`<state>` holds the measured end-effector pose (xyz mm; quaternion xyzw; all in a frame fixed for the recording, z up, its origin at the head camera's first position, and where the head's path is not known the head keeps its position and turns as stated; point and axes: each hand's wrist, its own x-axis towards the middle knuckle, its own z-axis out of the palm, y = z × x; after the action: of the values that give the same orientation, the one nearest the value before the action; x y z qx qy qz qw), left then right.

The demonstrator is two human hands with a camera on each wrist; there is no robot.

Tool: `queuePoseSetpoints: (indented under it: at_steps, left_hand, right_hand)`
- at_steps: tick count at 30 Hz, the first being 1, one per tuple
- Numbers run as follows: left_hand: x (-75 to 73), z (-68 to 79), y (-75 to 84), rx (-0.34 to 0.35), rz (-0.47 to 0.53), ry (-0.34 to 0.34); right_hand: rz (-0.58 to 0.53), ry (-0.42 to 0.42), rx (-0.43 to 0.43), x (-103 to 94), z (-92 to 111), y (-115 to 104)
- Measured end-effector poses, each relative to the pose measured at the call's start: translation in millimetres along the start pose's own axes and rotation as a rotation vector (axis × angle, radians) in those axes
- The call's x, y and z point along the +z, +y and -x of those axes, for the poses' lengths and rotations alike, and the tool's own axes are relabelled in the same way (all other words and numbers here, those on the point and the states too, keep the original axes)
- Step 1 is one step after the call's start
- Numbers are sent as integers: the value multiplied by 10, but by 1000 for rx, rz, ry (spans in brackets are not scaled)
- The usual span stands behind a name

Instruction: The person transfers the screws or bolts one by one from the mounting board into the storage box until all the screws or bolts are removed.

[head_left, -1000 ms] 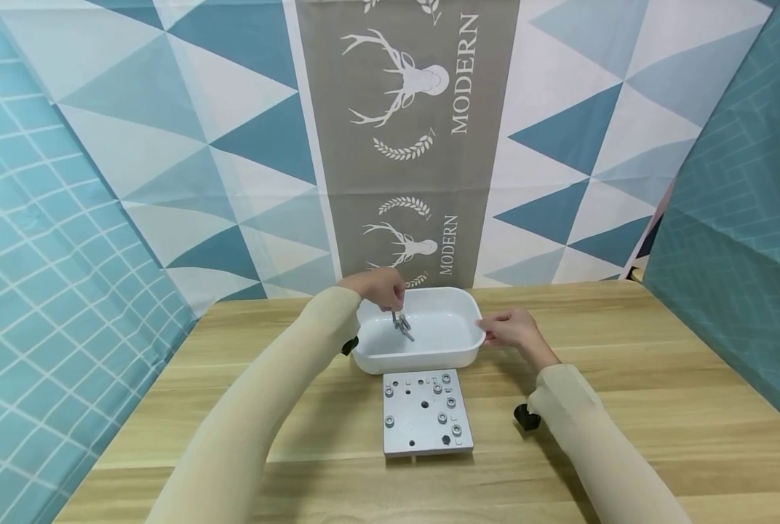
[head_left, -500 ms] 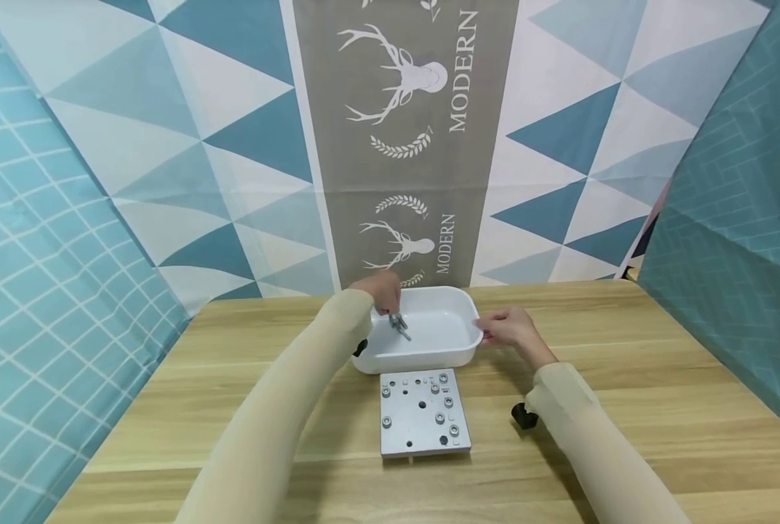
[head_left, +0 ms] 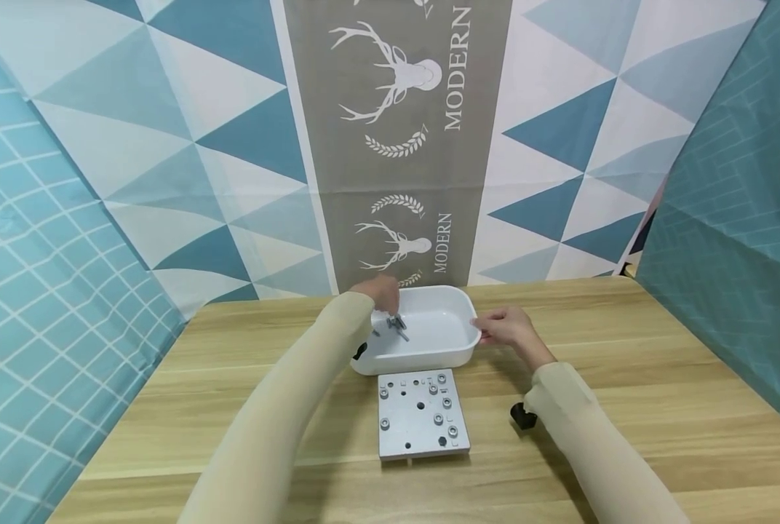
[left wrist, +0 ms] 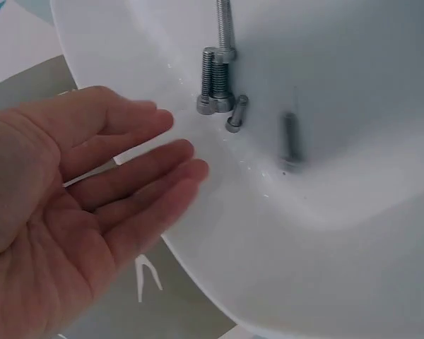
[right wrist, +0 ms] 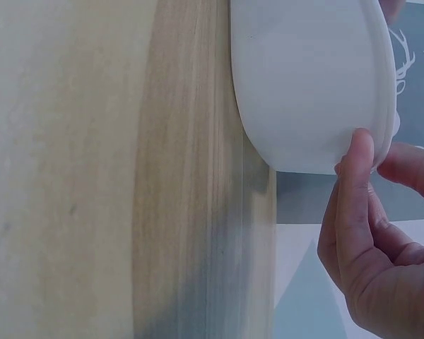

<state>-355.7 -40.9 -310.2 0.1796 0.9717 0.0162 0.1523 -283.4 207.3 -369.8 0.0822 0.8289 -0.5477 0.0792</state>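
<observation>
My left hand hovers over the left part of a white plastic basin, thumb and fingers apart with nothing between them. In the left wrist view, several socket-head screws lie together on the basin floor near the fingertips. Apart from them, a blurred dark screw shows farther into the basin. My right hand pinches the basin's right rim; in the right wrist view its thumb and fingers meet on either side of the edge.
In front of the basin lies a square metal plate with holes and several screws set in it. Both stand on a wooden table. A patterned cloth hangs behind, and blue sheets border the sides.
The left hand has let go of a screw, which is now in the basin, and its fingers have spread. The right hand keeps its grip on the rim. The head view shifted slightly.
</observation>
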Motion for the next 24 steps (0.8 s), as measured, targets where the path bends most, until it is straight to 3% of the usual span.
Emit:
queuePoseSetpoints:
  at_steps: [5,12,24]
  left_hand:
    - [-15,99,36,-27,-34,-36]
    - [-11,266,109,149,-179,-29]
    - [-49,591,195,229,-88,20]
  right_hand:
    - [5,-3,-4,-4,-1,-13]
    - [-3,2,-3,-6,11,-11]
    - [-10,-1,1,0,44,-15]
